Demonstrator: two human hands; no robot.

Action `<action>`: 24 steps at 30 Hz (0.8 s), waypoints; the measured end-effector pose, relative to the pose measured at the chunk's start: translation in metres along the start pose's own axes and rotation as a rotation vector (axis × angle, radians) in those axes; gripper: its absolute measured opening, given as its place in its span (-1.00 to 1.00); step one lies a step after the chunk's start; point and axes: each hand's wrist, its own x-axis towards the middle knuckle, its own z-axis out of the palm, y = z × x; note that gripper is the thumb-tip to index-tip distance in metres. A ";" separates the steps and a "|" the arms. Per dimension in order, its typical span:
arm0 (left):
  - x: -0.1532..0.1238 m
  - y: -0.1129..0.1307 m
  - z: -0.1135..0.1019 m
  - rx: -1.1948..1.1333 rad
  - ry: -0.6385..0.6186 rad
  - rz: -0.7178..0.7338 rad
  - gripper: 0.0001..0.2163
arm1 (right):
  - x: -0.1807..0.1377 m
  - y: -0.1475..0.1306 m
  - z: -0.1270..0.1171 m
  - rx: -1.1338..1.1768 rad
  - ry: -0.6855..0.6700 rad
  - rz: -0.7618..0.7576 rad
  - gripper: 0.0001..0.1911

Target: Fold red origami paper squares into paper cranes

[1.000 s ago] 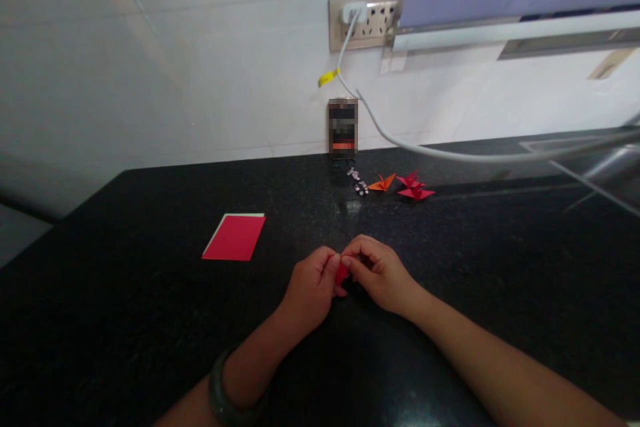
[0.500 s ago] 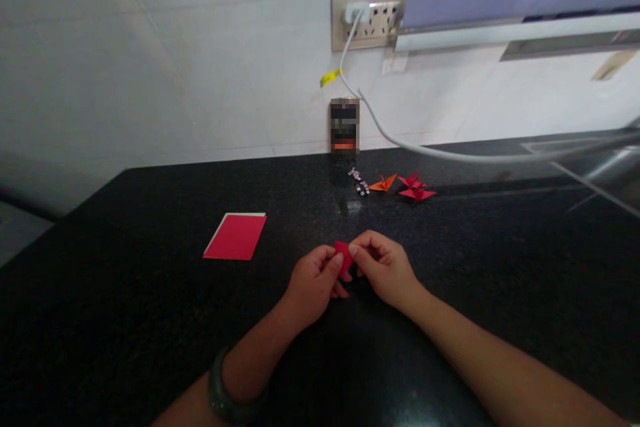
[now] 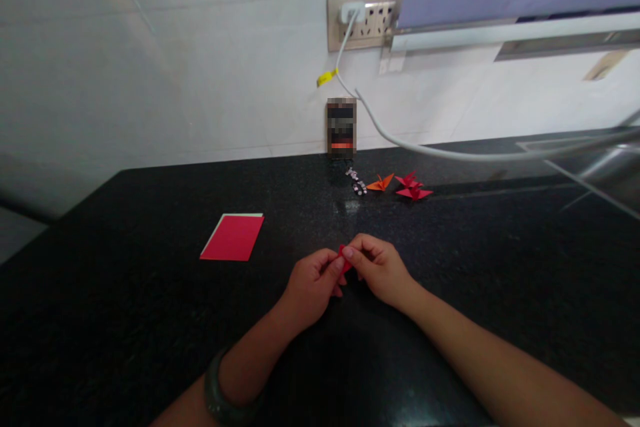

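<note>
A small folded piece of red paper (image 3: 346,266) is pinched between my two hands above the black counter. My left hand (image 3: 313,280) grips its left side with thumb and fingers, and my right hand (image 3: 381,269) holds its right side near the top. Fingers cover most of the paper, so its exact folds are hidden. To the left lies a stack of square paper (image 3: 233,238), red on top with a pale edge showing behind. Further back sit an orange paper crane (image 3: 381,183) and two red paper cranes (image 3: 414,193) close together.
A phone (image 3: 341,128), blurred out, leans against the white wall, with a beaded strap (image 3: 357,183) lying before it. From a wall socket (image 3: 363,21) a white cable (image 3: 425,150) runs down and off to the right. The black counter (image 3: 125,320) extends around my arms.
My right thumb and fingers have moved left over the red paper, close against my left thumb. Less of the paper shows now. The view has shifted slightly.
</note>
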 end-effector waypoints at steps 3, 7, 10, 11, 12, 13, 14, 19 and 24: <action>0.000 -0.001 0.000 0.018 -0.014 -0.002 -0.74 | -0.001 0.001 -0.001 -0.101 0.078 -0.108 -0.72; -0.001 0.000 0.001 -0.014 -0.049 -0.002 -0.77 | -0.002 0.001 -0.001 -0.101 0.114 -0.100 -0.68; 0.000 0.000 0.000 -0.011 0.005 -0.011 -0.77 | -0.001 -0.002 -0.002 -0.011 0.072 -0.005 -0.64; 0.001 0.000 -0.001 -0.016 0.038 -0.020 -0.76 | 0.000 -0.002 -0.003 0.010 0.060 0.021 -0.63; 0.002 0.000 -0.002 -0.022 0.073 -0.029 -0.76 | 0.000 -0.002 -0.003 0.029 0.055 0.043 -0.63; 0.003 0.000 -0.002 -0.028 0.104 -0.036 -0.76 | 0.001 -0.002 -0.004 0.049 0.059 0.057 -0.65; 0.004 0.000 -0.003 -0.029 0.128 -0.038 -0.76 | 0.001 -0.002 -0.004 0.076 0.069 0.064 -0.68; 0.004 0.001 -0.004 0.058 0.113 -0.010 -0.76 | 0.001 -0.001 -0.002 0.193 0.087 0.002 -0.66; 0.003 0.001 -0.007 0.049 0.211 -0.001 -0.77 | 0.001 -0.003 0.000 0.180 0.109 0.067 -0.82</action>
